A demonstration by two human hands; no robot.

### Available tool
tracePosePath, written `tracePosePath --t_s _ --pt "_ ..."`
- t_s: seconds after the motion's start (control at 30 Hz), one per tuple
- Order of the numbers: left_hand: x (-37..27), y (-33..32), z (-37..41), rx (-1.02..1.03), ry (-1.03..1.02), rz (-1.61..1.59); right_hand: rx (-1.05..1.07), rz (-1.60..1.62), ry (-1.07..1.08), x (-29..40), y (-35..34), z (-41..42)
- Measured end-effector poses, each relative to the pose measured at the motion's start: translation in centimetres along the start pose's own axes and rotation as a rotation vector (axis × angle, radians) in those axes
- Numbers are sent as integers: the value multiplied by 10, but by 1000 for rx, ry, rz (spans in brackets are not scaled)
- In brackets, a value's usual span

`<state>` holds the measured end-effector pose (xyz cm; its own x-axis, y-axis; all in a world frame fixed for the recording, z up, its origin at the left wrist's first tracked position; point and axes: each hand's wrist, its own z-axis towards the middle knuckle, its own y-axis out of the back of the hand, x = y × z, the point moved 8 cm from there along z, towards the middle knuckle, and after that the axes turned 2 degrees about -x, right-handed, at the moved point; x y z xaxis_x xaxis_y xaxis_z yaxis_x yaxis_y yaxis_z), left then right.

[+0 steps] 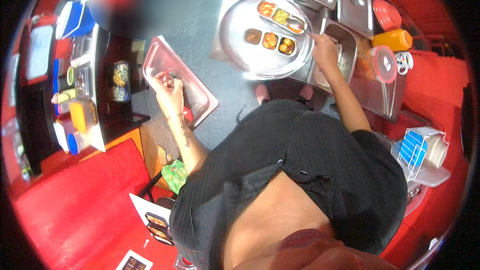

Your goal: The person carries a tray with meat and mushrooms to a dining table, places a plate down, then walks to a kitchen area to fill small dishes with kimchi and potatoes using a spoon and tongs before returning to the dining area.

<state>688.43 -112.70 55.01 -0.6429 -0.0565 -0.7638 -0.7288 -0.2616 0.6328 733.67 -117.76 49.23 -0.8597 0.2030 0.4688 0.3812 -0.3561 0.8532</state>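
Note:
My right hand grips a metal spoon, its bowl over the orange sauce in the end compartment of a three-part sauce dish. That dish rests on a round metal tray; red and green sauces fill its other compartments. Nearer me on the tray is a second three-part dish with dark sauce, orange pieces and round yellowish pieces. My left hand is at a rectangular pan on the left, fingers curled at small objects I cannot make out. A red item lies in the pan.
Lidded steel pans and an uncovered steel pan stand right of the tray. Beyond are an orange bottle, a clear tub with a pink-rimmed lid and a mug. Containers line a shelf at left. A blurred person stands at upper left.

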Motion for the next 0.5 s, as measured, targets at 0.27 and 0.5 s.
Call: tracePosePath --t_s 0.27,0.5 --pt "-160 -210 -53 552 -497 169 377 34 -466 -146 -27 -74" --pt "-227 -378 -180 833 -831 185 238 533 -475 -176 -27 -92"
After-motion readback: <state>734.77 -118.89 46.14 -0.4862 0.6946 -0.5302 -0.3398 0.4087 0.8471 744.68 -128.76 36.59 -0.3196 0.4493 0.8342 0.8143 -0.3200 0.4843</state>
